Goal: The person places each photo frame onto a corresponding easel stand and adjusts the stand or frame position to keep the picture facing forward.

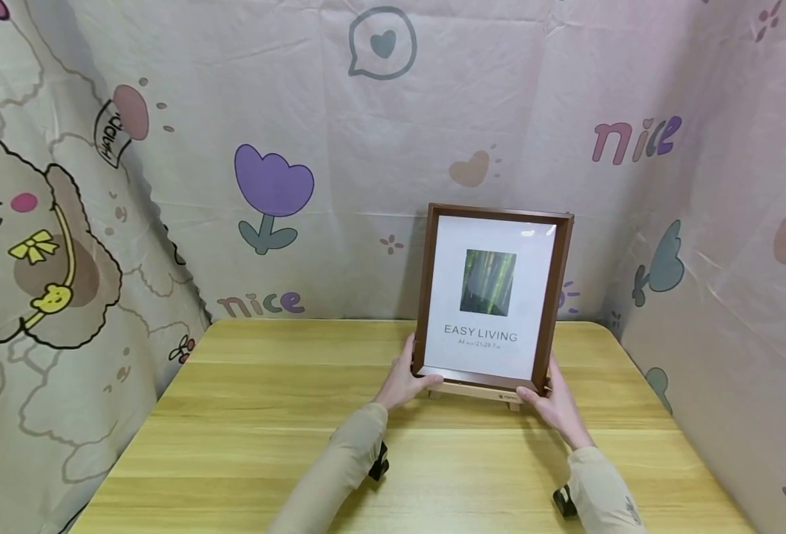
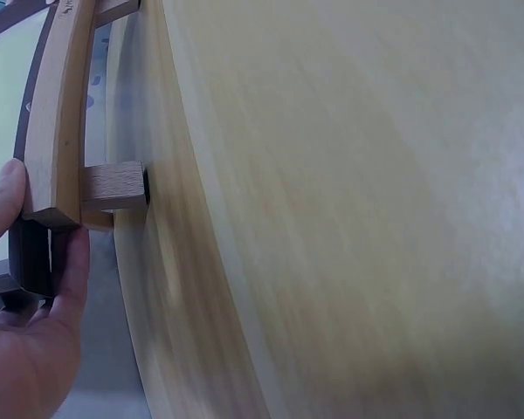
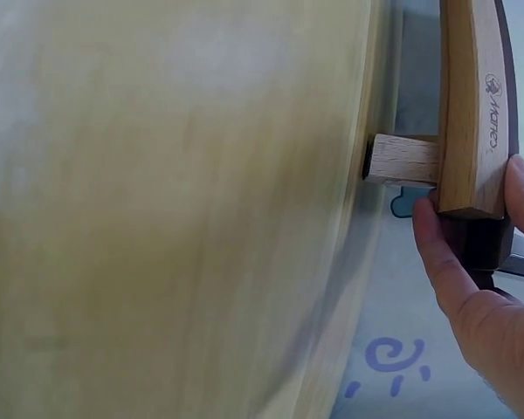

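A brown picture frame (image 1: 431,297) with a white insert reading "EASY LIVING" stands upright, leaning slightly back, on a small wooden easel (image 1: 480,393). My left hand (image 1: 403,378) grips its lower left corner, thumb across the front and fingers behind. At the lower right corner my right hand (image 1: 560,404) holds it the same way. In the left wrist view the easel's ledge (image 2: 57,131) runs under the frame's bottom edge, close to the left fingers. The right wrist view shows the ledge's other end (image 3: 472,131), with printed lettering, beside the right fingers. Most of the easel is hidden behind the frame.
The easel's feet rest on a wood-grain table (image 1: 266,415), near its back edge. Printed cloth (image 1: 380,133) hangs behind the table and along both sides. A dark wrist device (image 1: 379,461) sits under the left sleeve, another (image 1: 564,502) under the right.
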Action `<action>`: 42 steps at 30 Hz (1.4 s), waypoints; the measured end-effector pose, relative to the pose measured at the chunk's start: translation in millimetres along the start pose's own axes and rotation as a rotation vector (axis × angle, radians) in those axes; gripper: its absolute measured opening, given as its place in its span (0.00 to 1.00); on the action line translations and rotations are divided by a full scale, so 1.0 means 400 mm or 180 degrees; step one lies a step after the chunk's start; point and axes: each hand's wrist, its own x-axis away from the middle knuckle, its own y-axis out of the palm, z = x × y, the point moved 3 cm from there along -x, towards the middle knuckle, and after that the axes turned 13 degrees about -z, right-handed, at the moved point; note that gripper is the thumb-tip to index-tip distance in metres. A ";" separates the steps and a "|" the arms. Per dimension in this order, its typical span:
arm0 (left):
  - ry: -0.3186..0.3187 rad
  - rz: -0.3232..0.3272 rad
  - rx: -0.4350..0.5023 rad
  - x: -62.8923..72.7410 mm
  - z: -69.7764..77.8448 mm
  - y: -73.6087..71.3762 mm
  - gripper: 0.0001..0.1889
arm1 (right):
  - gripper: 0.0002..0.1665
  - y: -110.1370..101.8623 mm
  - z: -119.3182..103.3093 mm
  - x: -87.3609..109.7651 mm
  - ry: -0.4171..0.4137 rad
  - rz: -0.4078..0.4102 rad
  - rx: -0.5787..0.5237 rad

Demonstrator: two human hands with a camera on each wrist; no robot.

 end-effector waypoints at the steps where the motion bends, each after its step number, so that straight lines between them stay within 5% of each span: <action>1: 0.0016 0.0001 0.0003 0.000 0.000 0.000 0.58 | 0.58 0.000 0.000 -0.002 -0.0002 -0.0003 0.0021; 28: -0.0291 -0.0101 -0.0065 0.013 -0.001 0.003 0.58 | 0.58 0.001 -0.002 -0.001 0.0085 -0.0029 0.0181; 42: -0.0239 -0.0115 -0.0065 0.012 -0.009 0.001 0.58 | 0.58 0.004 -0.007 -0.003 0.0006 -0.0001 0.0144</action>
